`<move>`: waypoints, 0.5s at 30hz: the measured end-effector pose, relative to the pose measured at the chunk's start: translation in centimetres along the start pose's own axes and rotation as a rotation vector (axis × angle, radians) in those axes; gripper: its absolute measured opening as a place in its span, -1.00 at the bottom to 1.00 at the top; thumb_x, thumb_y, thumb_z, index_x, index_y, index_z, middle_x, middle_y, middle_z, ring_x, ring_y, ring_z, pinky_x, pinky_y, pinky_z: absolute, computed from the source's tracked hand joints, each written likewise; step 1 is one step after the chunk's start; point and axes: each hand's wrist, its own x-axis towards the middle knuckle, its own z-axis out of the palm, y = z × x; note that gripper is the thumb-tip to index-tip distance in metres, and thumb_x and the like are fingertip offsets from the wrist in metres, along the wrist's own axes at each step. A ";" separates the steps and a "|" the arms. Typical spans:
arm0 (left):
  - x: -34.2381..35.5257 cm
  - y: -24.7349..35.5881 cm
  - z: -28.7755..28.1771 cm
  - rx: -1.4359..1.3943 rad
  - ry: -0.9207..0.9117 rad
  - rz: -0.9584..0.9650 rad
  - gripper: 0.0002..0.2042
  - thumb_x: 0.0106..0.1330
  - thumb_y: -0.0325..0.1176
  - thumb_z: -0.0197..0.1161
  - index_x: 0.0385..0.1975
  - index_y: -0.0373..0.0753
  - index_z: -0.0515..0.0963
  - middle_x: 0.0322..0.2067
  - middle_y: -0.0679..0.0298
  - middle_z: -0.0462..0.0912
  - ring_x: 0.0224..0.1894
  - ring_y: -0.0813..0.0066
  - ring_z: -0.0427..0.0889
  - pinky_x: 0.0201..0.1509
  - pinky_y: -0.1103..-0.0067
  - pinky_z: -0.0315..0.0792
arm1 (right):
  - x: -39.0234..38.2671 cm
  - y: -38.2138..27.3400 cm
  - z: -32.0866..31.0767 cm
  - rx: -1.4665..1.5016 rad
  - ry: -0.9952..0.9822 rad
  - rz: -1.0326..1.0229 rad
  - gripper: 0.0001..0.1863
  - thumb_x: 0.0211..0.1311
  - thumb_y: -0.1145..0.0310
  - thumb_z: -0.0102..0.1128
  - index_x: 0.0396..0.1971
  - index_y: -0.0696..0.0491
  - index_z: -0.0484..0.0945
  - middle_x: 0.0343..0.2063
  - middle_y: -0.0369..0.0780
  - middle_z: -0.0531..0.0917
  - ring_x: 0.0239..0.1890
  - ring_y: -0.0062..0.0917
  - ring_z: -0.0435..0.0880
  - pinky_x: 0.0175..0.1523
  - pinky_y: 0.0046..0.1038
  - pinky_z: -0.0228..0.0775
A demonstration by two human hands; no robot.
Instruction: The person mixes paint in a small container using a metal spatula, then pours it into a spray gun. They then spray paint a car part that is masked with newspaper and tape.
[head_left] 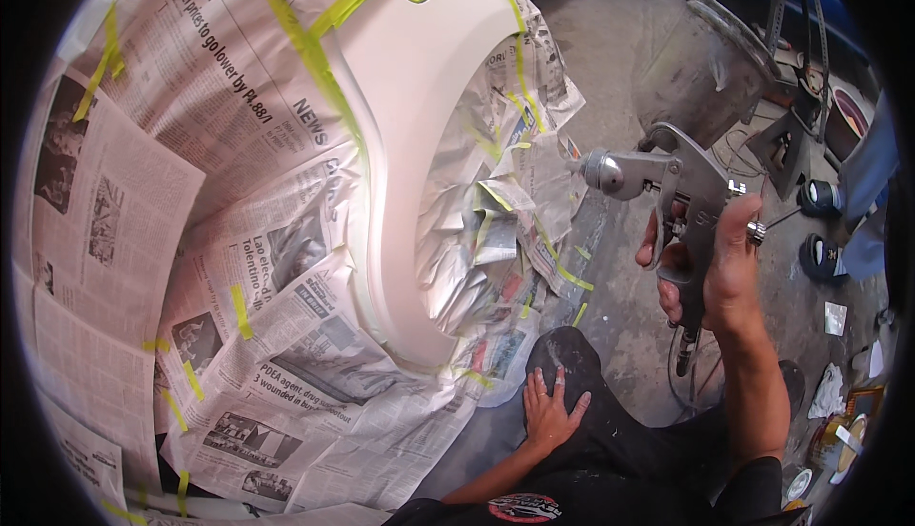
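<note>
My right hand [732, 264] is wrapped round the grip of a metal spray gun [694, 183], raised at the right with its rounded silver front end pointing left. A hose hangs below the grip. On my dark-trousered knee [562, 350] rests my left hand [553, 410], fingers spread and holding nothing. To the left of the gun stands a pale car body panel [391, 78] with a curved wheel-arch edge. Newspaper sheets [238, 183] and yellow-green masking tape [286, 21] border the panel. More crumpled newspaper [477, 231] fills the wheel arch.
Behind the gun, a large grey scuffed panel [701, 59] leans near metal stands [791, 140]. At the right edge are a person's blue-clothed leg [865, 183] and dark footwear [822, 257]. Cans and rags [829, 391] lie at the lower right on the concrete floor [610, 288].
</note>
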 end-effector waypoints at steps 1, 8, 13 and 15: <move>0.0 0.0 0.0 0.003 0.008 0.005 -0.21 0.34 0.24 0.12 0.42 -0.19 0.23 0.36 -0.40 0.09 0.43 -0.37 0.04 0.47 -0.06 -0.07 | 0.0 0.3 0.3 -0.053 0.060 -0.006 0.05 0.14 -0.62 -0.32 -0.06 0.22 0.50 -0.47 -0.17 0.63 -0.71 -0.64 0.45 -0.64 -0.57 0.31; 0.0 -0.1 0.0 -0.009 0.017 0.004 -0.21 0.34 0.23 0.13 0.42 -0.20 0.23 0.35 -0.40 0.10 0.42 -0.38 0.06 0.46 -0.06 -0.05 | 0.2 1.7 0.6 -0.254 0.045 -0.059 0.04 0.13 -0.62 -0.35 0.06 0.12 0.47 -0.29 -0.17 0.66 -0.62 -0.67 0.50 -0.62 -0.59 0.35; 0.2 0.0 -0.2 -0.025 0.016 0.011 -0.21 0.34 0.22 0.14 0.42 -0.21 0.23 0.35 -0.41 0.09 0.42 -0.39 0.06 0.47 -0.06 -0.07 | -1.3 1.0 0.4 -0.046 -0.048 -0.021 0.19 -0.06 -0.73 -0.33 0.00 0.22 0.50 -0.52 -0.21 0.60 -0.70 -0.65 0.49 -0.61 -0.60 0.34; 0.3 0.1 -0.4 -0.007 -0.013 0.004 -0.21 0.34 0.20 0.15 0.42 -0.22 0.22 0.35 -0.45 0.07 0.43 -0.39 0.04 0.47 -0.03 -0.06 | -1.2 0.2 -0.5 0.065 -0.257 0.029 0.25 -0.11 -0.75 -0.38 0.09 0.23 0.44 -0.43 -0.15 0.65 -0.67 -0.64 0.52 -0.64 -0.62 0.35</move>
